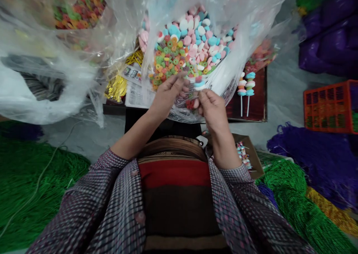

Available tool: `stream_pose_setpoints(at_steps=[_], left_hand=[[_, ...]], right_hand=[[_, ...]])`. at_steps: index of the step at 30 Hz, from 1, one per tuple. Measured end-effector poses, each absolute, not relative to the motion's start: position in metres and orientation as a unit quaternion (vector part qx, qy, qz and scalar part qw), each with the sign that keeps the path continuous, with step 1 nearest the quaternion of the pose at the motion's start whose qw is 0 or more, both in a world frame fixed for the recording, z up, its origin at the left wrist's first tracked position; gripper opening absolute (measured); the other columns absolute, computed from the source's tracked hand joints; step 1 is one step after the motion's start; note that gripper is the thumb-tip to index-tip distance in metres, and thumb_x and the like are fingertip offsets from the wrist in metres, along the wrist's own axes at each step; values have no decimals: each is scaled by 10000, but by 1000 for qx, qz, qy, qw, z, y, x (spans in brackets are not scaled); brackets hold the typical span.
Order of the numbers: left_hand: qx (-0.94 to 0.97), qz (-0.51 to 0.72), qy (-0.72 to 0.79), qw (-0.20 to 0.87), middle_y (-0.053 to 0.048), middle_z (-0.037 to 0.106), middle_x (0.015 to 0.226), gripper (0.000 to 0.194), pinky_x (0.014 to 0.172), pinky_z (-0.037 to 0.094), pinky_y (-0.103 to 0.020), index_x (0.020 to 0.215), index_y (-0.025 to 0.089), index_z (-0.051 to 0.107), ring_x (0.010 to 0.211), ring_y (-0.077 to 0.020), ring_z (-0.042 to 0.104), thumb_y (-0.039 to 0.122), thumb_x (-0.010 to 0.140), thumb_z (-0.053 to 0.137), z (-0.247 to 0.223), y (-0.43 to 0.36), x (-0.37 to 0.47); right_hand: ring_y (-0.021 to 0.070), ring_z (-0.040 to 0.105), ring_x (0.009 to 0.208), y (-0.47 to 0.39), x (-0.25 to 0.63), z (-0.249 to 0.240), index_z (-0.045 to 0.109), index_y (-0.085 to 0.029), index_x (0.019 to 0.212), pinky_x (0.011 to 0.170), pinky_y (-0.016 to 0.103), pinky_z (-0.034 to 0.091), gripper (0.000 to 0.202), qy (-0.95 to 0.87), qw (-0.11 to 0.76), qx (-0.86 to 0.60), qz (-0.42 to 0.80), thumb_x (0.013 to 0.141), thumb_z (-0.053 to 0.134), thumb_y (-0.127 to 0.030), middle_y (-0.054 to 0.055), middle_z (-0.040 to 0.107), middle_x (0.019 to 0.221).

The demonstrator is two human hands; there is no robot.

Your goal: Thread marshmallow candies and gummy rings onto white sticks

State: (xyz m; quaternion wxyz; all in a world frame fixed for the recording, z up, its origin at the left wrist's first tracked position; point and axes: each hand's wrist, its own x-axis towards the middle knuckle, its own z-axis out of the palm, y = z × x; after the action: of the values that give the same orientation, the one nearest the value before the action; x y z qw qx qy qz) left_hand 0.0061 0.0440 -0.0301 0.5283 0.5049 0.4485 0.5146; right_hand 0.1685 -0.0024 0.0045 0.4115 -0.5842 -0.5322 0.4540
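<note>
1. Big clear plastic bag (243,56) here, marshmallows (195,38) heaped inside, gummy rings (167,56) toward its left; working over its near edge seems wise, catching slips, with light, straight pressure to spare soft candy.
2. Right hand (214,105) at that edge: thumb and forefinger pinching the foot of a marshmallow stack.
3. Left hand (172,92), bag's near left: fingers curled, blurred; can't tell whether they're pinching.
4. Right of the bag: two marshmallow skewers (250,83).
5. Smallest, the marshmallow stack (199,84), over the bag's near edge.
</note>
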Motion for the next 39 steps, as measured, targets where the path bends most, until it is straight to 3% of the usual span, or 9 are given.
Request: stream_pose_setpoints(at_steps=[2, 8, 14, 18, 21, 27, 30, 35, 39], left_hand=[[555, 508, 467, 465, -49, 762, 990, 378, 799, 597, -311, 1172, 274, 737, 891, -175, 747, 578, 999, 593, -32, 53, -7], [717, 368, 526, 274, -64, 758, 975, 261, 1036, 525, -395, 962, 231, 751, 1085, -253, 697, 465, 988, 637, -42, 58, -19], [777, 264, 553, 145, -92, 739, 1009, 359, 994, 516, -383, 942, 196, 747, 1067, -250, 680, 412, 1066, 488, -50, 51, -8], [779, 245, 563, 129, -103, 733, 990, 374, 948, 524, -385, 939, 179, 756, 1010, -250, 688, 375, 1073, 466, -49, 51, -9], [780, 260, 554, 131, -90, 739, 964, 327, 926, 532, -375, 943, 185, 766, 973, -241, 693, 346, 1056, 505, -48, 51, -11], [716, 372, 530, 262, -67, 779, 971, 323, 886, 558, -333, 1061, 182, 783, 933, -209, 719, 382, 1037, 530, -36, 54, -12], [611, 431, 511, 425, -35, 783, 891, 391, 690, 555, -276, 1138, 193, 773, 713, -153, 700, 485, 1035, 532, -33, 60, -5], [444, 481, 484, 581, 18, 700, 652, 321, 487, 453, -179, 1096, 188, 774, 521, -83, 628, 462, 934, 732, -34, 70, 5], [357, 501, 482, 624, 14, 746, 703, 166, 492, 475, -151, 1050, 177, 759, 561, -68, 666, 274, 915, 757, -29, 67, 3]], right_hand=[[113, 444, 525, 6, 177, 2, 678, -247, 948, 516, 268, 385, 443, -525, 437, -602, 414, 984, 518, -658, -12, 603, 708], [149, 538, 661, 42, 192, -15, 632, -228, 814, 652, 307, 482, 491, -608, 416, -617, 276, 1005, 464, -648, -7, 568, 680], [217, 612, 805, 109, 197, -26, 613, -209, 791, 786, 363, 498, 399, -649, 323, -674, 139, 1016, 482, -512, 33, 628, 725], [278, 636, 915, 130, 191, -27, 619, -213, 813, 834, 390, 488, 165, -673, 214, -698, 121, 935, 566, -310, 76, 676, 813], [273, 626, 908, 129, 192, -28, 597, -217, 768, 842, 392, 480, 140, -670, 200, -704, 124, 899, 576, -263, 80, 669, 829], [180, 531, 759, 101, 193, -26, 539, -224, 699, 757, 323, 459, 340, -605, 396, -660, 203, 961, 559, -439, -6, 524, 693], [151, 505, 717, 75, 172, -19, 585, -219, 735, 705, 289, 446, 388, -592, 452, -609, 272, 955, 567, -539, -24, 524, 685], [145, 551, 732, 65, 152, -12, 650, -216, 770, 725, 283, 476, 353, -627, 443, -543, 340, 962, 596, -508, -14, 610, 732], [185, 591, 797, 107, 170, -17, 591, -219, 700, 795, 323, 494, 344, -649, 398, -611, 214, 991, 555, -398, 5, 597, 721]])
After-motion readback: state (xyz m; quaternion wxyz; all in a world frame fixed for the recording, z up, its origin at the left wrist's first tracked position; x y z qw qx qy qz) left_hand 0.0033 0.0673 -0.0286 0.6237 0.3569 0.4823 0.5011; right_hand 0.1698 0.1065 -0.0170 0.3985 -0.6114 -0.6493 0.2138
